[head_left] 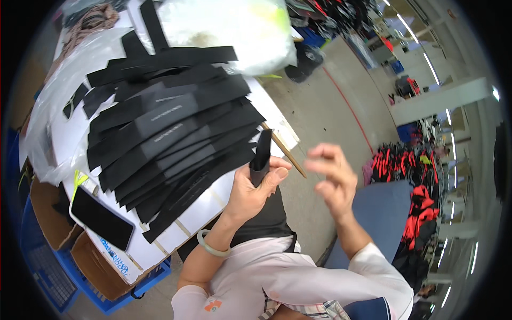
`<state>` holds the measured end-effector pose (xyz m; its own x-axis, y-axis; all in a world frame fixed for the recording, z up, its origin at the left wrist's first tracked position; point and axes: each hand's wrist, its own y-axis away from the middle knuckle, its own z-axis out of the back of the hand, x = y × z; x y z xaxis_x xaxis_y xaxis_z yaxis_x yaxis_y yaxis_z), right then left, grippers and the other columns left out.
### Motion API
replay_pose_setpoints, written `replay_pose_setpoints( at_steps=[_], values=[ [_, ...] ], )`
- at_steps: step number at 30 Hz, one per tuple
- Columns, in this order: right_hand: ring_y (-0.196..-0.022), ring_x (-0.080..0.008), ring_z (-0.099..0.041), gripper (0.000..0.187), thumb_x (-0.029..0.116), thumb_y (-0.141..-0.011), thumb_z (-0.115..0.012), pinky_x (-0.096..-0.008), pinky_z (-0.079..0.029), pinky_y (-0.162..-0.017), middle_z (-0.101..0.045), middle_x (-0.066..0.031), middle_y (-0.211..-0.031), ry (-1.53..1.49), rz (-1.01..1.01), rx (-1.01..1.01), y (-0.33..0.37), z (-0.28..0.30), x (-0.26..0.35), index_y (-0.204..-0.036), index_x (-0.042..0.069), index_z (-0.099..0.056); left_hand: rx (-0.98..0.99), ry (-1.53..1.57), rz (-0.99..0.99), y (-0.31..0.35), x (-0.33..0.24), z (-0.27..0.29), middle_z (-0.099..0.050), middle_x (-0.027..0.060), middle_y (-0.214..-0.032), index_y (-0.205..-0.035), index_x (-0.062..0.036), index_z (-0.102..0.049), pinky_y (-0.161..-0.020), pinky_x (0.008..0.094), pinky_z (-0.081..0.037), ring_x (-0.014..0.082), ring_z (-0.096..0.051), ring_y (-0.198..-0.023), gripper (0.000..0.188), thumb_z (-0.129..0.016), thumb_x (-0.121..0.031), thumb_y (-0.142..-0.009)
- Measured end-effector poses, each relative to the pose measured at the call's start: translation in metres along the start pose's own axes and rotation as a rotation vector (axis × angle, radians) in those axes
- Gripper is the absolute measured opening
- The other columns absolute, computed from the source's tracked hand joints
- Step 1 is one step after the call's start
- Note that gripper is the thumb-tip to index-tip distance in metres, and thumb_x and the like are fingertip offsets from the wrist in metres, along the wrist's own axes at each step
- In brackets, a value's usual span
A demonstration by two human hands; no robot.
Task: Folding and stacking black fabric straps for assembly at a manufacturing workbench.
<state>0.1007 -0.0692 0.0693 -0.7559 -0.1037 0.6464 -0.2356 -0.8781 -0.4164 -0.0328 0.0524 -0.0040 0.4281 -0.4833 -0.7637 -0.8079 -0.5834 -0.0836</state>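
"Grey workshop floor (346, 106), crossed by a thin red line (349, 98), spreads toward two o'clock from the left hand. What's that hand (250, 189) doing?"

"It's closed, thumb against fingers, on a short black fabric strip (261, 152) that looks doubled over and stands up toward twelve or one."

"Could it get away?"

"I'd say so. The grip is low, by the edge of the white-topped table (213, 194); if the thumb eased, the strip could drop past that edge or lose its fold."

"And the right hand (335, 181)?"

"At three o'clock, blurred, fingers apart and half curled. I see nothing in it."

"Anything sharp nearby?"

"One thin brown tapering rod (288, 154), between one and two o'clock, its point sticking out past the table. Cloth or a finger could snag if either hand swung across it."

"Further out?"

"At ten, the broad fanned pile of black fabric strips with grey printed patches (176, 125). They overlap loosely, so a forearm, or the pale smooth bangle (212, 249) on the left wrist, could drag the lowest ones off."

"What about the black-screened phone with a pale rim (101, 218)?"

"Nearly nine o'clock, just beside the pile's lower end. Sliding strips might nudge it toward the open brown cardboard box (101, 266) at eight."
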Motion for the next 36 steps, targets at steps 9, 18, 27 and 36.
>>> replay_pose_setpoints(
  at_steps=[9,18,27,36],
  values=[
    [-0.077,-0.0118,-0.057,0.015,-0.001,-0.072,-0.072,-0.0247,-0.044,-0.073,-0.062,-0.0069,-0.079,-0.36,-0.334,0.112,-0.065,-0.012,0.012,-0.077,0.0,-0.058,0.052,-0.166,0.192,0.015,0.018,-0.018,-0.057,-0.0001,-0.068,-0.094,0.0008,-0.063,-0.058,0.0229,-0.042,0.0064,-0.05,-0.062,0.019,-0.062,-0.017,-0.088],
    [-0.058,-0.0082,-0.057,0.021,0.013,-0.071,-0.077,-0.02,-0.044,-0.049,-0.065,-0.0057,-0.075,-0.447,-0.543,0.374,-0.074,-0.021,-0.009,-0.08,-0.002,-0.066,0.051,-0.07,0.291,0.011,0.028,-0.016,-0.051,0.0009,-0.063,-0.091,0.0032,-0.062,-0.051,0.0209,-0.038,0.0076,-0.047,-0.056,0.029,-0.055,-0.025,-0.092],
    [-0.043,-0.0084,-0.053,0.014,0.008,-0.076,-0.071,-0.0212,-0.039,-0.035,-0.061,-0.0063,-0.063,-0.885,-0.79,0.161,-0.062,-0.043,-0.029,-0.074,-0.003,-0.063,0.088,0.004,0.298,0.006,0.025,-0.022,-0.058,0.009,-0.064,-0.091,0.0077,-0.06,-0.052,0.0247,-0.044,0.0142,-0.053,-0.054,0.033,-0.055,-0.024,-0.092],
    [-0.059,-0.0044,-0.053,0.028,0.025,-0.084,-0.069,-0.0202,-0.041,-0.053,-0.057,0.0021,-0.064,-0.727,-0.897,0.022,-0.07,-0.046,-0.041,-0.069,0.003,-0.063,0.065,0.292,0.52,0.012,0.022,-0.018,-0.063,0.0165,-0.068,-0.09,0.0094,-0.059,-0.058,0.0317,-0.055,0.0246,-0.064,-0.057,0.031,-0.055,-0.021,-0.092]
  ],
)
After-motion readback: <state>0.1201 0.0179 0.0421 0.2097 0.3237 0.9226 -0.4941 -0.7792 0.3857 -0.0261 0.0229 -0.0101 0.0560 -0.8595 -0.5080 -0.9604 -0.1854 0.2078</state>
